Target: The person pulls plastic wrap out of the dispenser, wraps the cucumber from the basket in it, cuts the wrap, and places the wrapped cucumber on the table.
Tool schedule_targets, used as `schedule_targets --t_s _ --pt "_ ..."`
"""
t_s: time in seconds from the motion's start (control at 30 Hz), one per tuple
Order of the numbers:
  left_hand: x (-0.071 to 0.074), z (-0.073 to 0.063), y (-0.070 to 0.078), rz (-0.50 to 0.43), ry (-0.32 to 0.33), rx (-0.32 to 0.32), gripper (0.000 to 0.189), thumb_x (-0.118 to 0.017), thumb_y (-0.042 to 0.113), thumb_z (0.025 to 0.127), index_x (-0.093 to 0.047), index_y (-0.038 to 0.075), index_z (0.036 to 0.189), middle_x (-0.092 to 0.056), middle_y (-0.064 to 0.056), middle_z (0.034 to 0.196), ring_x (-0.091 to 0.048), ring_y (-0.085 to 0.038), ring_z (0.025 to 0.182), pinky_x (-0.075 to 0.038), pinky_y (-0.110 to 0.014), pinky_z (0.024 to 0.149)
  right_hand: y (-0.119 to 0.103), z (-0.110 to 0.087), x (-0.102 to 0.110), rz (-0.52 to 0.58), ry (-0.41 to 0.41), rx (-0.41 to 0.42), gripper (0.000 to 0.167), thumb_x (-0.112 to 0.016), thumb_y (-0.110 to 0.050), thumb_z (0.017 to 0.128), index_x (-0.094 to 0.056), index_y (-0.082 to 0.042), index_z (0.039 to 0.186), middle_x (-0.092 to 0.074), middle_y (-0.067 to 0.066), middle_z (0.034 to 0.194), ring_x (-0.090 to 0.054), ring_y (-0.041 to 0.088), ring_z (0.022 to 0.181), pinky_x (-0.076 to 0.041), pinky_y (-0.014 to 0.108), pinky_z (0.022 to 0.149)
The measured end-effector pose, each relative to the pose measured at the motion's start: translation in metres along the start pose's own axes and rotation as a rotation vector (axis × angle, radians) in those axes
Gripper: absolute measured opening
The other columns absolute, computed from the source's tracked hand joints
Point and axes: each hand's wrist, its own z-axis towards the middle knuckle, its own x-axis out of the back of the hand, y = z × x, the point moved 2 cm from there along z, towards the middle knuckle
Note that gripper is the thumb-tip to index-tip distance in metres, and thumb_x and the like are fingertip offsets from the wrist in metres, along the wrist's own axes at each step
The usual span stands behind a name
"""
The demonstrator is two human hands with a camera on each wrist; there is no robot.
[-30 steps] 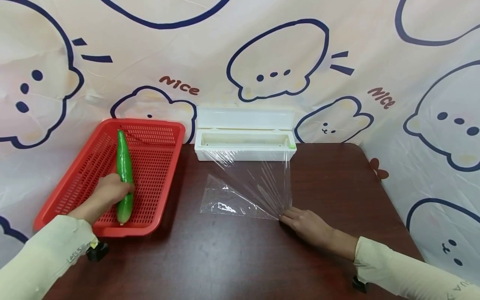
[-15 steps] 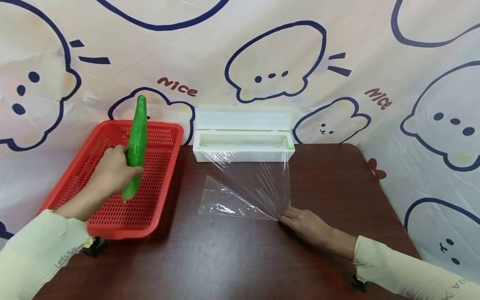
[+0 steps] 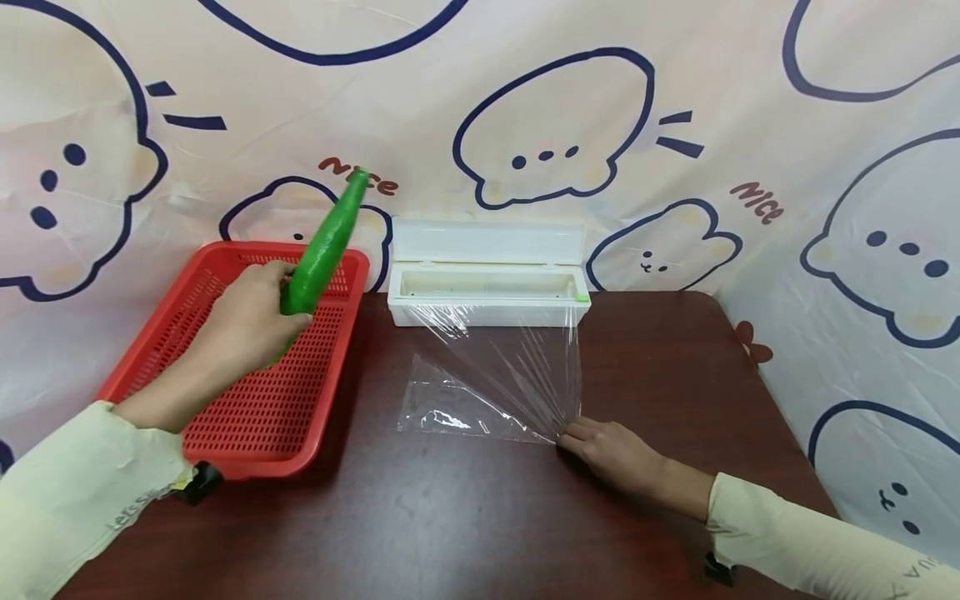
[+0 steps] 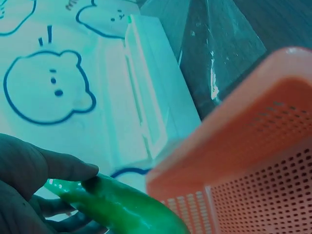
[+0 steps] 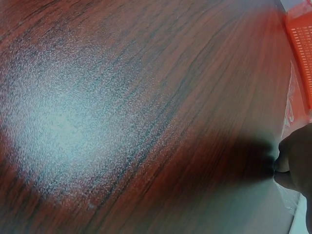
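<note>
A long green cucumber (image 3: 326, 250) is held up, tilted to the right, above the red basket (image 3: 341, 354). My left hand (image 3: 251, 321) grips it round its lower part; the left wrist view shows thumb and fingers about the cucumber (image 4: 126, 207). At the right, my right hand (image 3: 611, 450) pinches the near corner of a sheet of clear plastic wrap (image 3: 487, 367) low at the table. The wrap runs from the front edge of a white dispenser box (image 3: 487, 314), creased towards that hand. In the right wrist view only part of the right hand (image 5: 297, 161) shows.
The dispenser's white lid (image 3: 487, 240) stands raised against the patterned cloth wall (image 3: 420, 108). Dark brown wooden table (image 3: 450, 517) lies under everything. The basket has raised perforated sides at the table's left.
My left hand has lifted the cucumber out of the basket and carried it up and to the right, tilting it. The right hand and the wrap have stayed put.
</note>
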Motion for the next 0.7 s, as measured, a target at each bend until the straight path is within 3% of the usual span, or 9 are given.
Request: schedule_targets --t_s 0.17,0.7 --pt "-0.001 -0.002 0.019 0.019 0.008 -0.034 0.065 -0.067 0.009 0.095 -0.036 -0.011 0.149 -0.047 -0.032 0.126 -0.053 -0.046 0.105 -0.053 -0.065 0.088 0.000 0.000 0.000 -0.009 0.006 0.007 0.033 -0.076 0.006 0.076 -0.070 -0.006 0.107 -0.072 0.005 0.107 -0.071 0.020 0.103 -0.060 0.027 0.068" --pt "-0.006 -0.007 0.060 0.046 0.041 -0.142 0.062 -0.070 0.005 0.091 -0.046 0.000 0.148 -0.051 -0.027 0.125 -0.054 -0.043 0.107 -0.055 -0.061 0.087 0.000 0.000 0.003 -0.018 0.004 0.013 0.032 -0.076 0.004 0.077 -0.070 -0.006 0.106 -0.072 0.004 0.107 -0.071 0.019 0.102 -0.061 0.029 0.073"
